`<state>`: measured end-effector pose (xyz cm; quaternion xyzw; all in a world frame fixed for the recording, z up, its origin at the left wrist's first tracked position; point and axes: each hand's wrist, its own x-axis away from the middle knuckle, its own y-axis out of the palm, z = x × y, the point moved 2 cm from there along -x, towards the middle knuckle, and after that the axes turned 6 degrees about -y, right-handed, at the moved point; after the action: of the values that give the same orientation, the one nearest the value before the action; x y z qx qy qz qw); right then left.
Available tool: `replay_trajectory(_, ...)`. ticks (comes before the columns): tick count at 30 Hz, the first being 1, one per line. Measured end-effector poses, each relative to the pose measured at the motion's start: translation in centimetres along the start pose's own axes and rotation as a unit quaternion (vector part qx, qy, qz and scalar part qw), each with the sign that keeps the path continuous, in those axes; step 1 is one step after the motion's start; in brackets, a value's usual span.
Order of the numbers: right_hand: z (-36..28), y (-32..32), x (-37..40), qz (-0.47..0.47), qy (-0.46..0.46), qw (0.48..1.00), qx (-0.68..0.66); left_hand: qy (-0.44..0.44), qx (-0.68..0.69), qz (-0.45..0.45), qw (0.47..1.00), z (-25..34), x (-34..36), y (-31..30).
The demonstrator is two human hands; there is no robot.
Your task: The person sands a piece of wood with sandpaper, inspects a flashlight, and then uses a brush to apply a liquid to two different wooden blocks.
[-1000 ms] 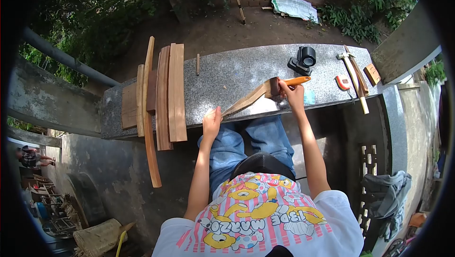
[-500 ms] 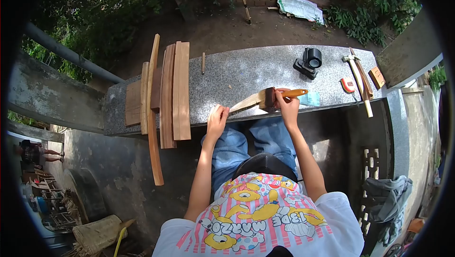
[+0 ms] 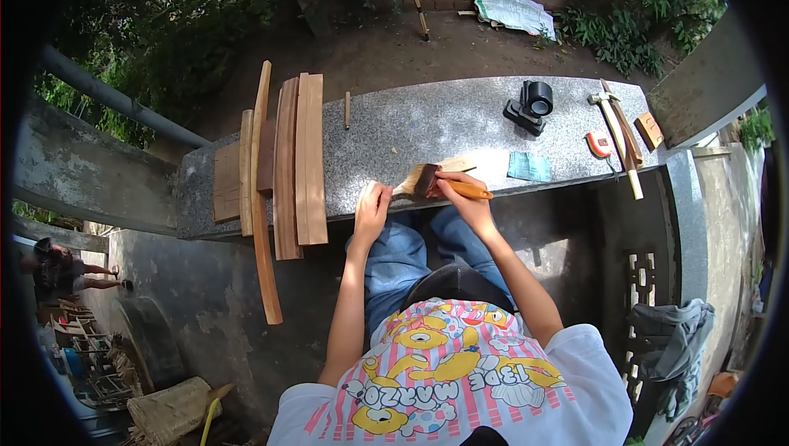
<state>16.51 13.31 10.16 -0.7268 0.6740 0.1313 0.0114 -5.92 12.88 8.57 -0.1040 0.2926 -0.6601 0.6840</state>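
Observation:
My right hand (image 3: 462, 199) is closed around a wide paintbrush with an orange handle (image 3: 472, 191). Its pale bristles (image 3: 412, 182) point left and lie against a light-coloured piece of wood (image 3: 457, 164) near the front edge of the stone slab. Closed fingers of my left hand (image 3: 372, 209) pinch the left end of that wood. The brush and my right hand hide much of its middle. A bluish slip of paper (image 3: 529, 166) lies to the right of my right hand.
Several wooden boards (image 3: 310, 158) lie across the left part of the granite slab (image 3: 386, 129), some overhanging its front. Toward the right are a black device (image 3: 532, 106), a tape measure (image 3: 599, 145), a hammer (image 3: 615, 134) and a wood block (image 3: 649, 130). A person (image 3: 62, 269) stands far left.
My right hand has swept the paintbrush leftward along the wood, toward my left hand. The blue paper is now more exposed. My left hand keeps its hold on the wood's end.

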Motion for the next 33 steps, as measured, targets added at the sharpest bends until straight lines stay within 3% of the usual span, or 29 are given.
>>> replay_trajectory(4, -2.0, -8.1, -0.9, 0.137, -0.020, 0.989, 0.060, -0.012, -0.005, 0.005, 1.000, -0.1, 0.1, 0.4)
replay_trajectory(6, -2.2, -11.0, -1.5, 0.175, -0.045, 0.983, 0.026, -0.013, 0.002, 0.015, 1.000, -0.5, 0.1, 0.6)
replay_trajectory(8, -4.1, -12.9, -1.1, 0.183, -0.026, 0.970, 0.156, -0.062, 0.046, 0.007, 0.997, -0.8, 0.1, 0.3)
replay_trajectory(9, -5.1, -13.3, -0.8, 0.192, -0.028, 0.968, 0.159, -0.077, 0.065, 0.003, 0.995, -0.8, 0.0, 0.2)
replay_trajectory(11, -6.5, -13.3, -0.4, 0.141, 0.031, 0.988, 0.059, -0.114, 0.112, 0.008, 0.987, -0.3, 0.1, 0.1)
replay_trajectory(12, -7.6, -12.4, -0.3, 0.156, 0.046, 0.969, 0.187, -0.132, 0.132, 0.007, 0.982, -0.2, 0.2, 0.1)
replay_trajectory(14, -7.1, -11.0, 0.1, 0.054, 0.074, 0.979, 0.181, -0.147, 0.166, -0.003, 0.975, -0.7, 0.3, 0.1)
replay_trajectory(15, -7.5, -10.1, 0.4, 0.014, 0.201, 0.953, 0.228, -0.163, 0.199, -0.009, 0.966, -0.9, 0.3, 0.1)
replay_trajectory(16, -6.9, -8.6, 0.8, 0.032, 0.206, 0.949, 0.237, -0.163, 0.197, -0.009, 0.967, -1.1, 0.4, 0.0)
replay_trajectory(18, -6.5, -7.2, 0.8, -0.078, 0.215, 0.925, 0.303, -0.151, 0.211, -0.018, 0.966, -1.0, 0.3, -0.2)
replay_trajectory(20, -5.9, -5.3, 1.4, -0.086, 0.222, 0.958, 0.158, -0.151, 0.227, -0.020, 0.962, -1.0, 0.3, -0.4)
replay_trajectory(21, -5.7, -5.3, 1.2, -0.127, 0.268, 0.944, 0.143, -0.153, 0.243, -0.025, 0.958, -1.0, 0.3, -0.5)
replay_trajectory(24, -6.1, -5.8, 1.0, -0.159, 0.238, 0.953, 0.095, -0.162, 0.229, -0.050, 0.959, -0.7, 0.3, -0.9)
replay_trajectory(25, -6.6, -6.7, 1.2, -0.120, 0.274, 0.952, 0.069, -0.162, 0.230, -0.050, 0.958, -0.6, 0.2, -0.7)
replay_trajectory(28, -7.4, -11.6, 1.2, -0.015, 0.239, 0.971, 0.010, -0.104, 0.208, -0.065, 0.970, -0.8, 0.1, 0.0)
replay_trajectory(30, -8.8, -15.9, 2.1, 0.114, 0.183, 0.977, -0.003, -0.077, 0.191, -0.053, 0.977, -1.1, 0.0, 0.1)
replay_trajectory(33, -9.4, -23.3, 4.7, 0.297, 0.127, 0.946, -0.031, -0.071, 0.164, -0.046, 0.983, -1.1, -0.1, 0.1)
